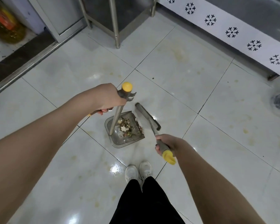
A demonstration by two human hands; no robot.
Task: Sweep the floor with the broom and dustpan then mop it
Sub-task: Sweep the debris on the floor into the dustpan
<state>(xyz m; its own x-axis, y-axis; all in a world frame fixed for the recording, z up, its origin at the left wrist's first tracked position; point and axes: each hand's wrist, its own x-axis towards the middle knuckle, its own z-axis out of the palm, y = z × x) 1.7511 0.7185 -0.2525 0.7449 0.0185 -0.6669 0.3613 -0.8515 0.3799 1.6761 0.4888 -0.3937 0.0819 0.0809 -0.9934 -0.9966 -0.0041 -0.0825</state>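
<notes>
Just ahead of the shoes (pixel 131 172), at 12 o'clock, the metal dustpan (pixel 127 141) sat flat on the glossy tile floor (pixel 176 75) holding a heap of scraps (pixel 126 126), with the broom (pixel 148 116) head just beside its 2 o'clock lip. The left hand (pixel 107 97) was curled round the pan's upright pole (pixel 117 114) under its yellow cap (pixel 126 86), and the right hand (pixel 167 143) was wrapped round the broom's grey grip (pixel 162 145). Both tools looked light and stiff, best held high on those grips, and the loose scraps would likely spill if the pan tipped.

Yellow bottle (pixel 6 23) top left — steel table leg (pixel 117 29) beyond.
</notes>
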